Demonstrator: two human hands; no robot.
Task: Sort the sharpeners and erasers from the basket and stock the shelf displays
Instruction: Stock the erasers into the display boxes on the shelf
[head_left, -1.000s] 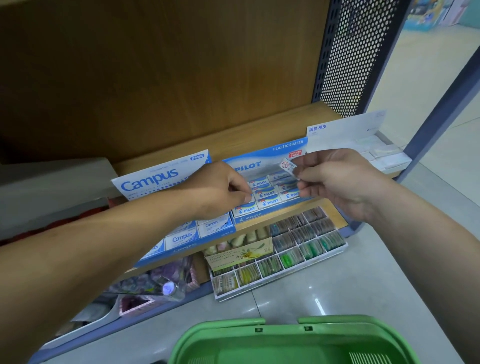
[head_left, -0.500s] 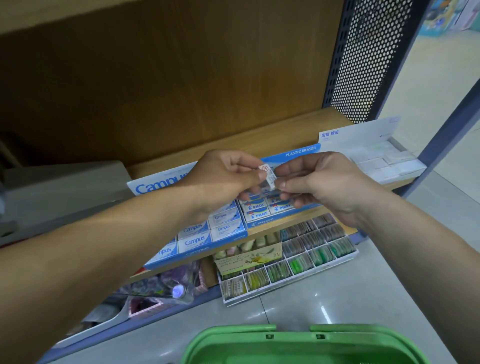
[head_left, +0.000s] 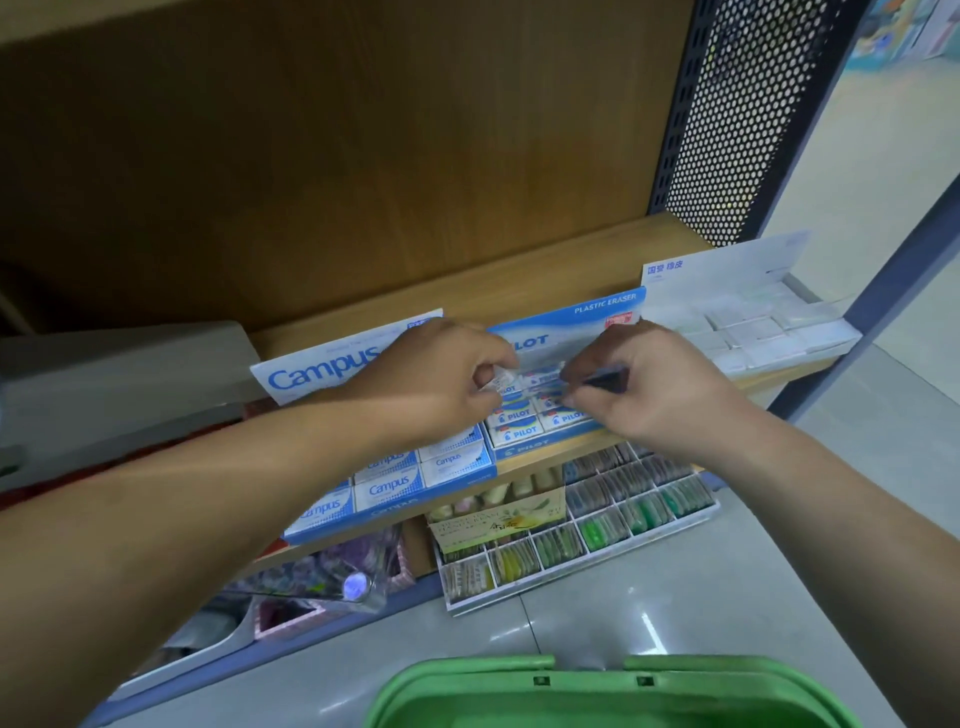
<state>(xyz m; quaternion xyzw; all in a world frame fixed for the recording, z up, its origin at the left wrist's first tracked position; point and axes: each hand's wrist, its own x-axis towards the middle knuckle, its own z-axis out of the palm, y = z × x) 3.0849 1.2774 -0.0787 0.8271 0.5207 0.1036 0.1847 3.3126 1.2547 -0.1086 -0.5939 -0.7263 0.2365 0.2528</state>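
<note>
Blue-and-white Campus box (head_left: 317, 374), at the left of the wooden shelf (head_left: 519, 278). Next, left hand (head_left: 441, 384): fingers pinch a small white eraser (head_left: 501, 378) over the Pilot box (head_left: 571, 317), its long axis slanting up toward the right hand (head_left: 654, 389); ends blurred. Right fingers curled; contents cannot be told. Green basket (head_left: 597, 691) below.

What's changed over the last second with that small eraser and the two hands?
The small eraser passed from the right hand to the left hand, which now pinches it over the Pilot tray. The right hand's grip appears to have let go; its fingers stay curled close beside, and whether they hold anything is unclear. The Campus tray and green basket are as before.
</note>
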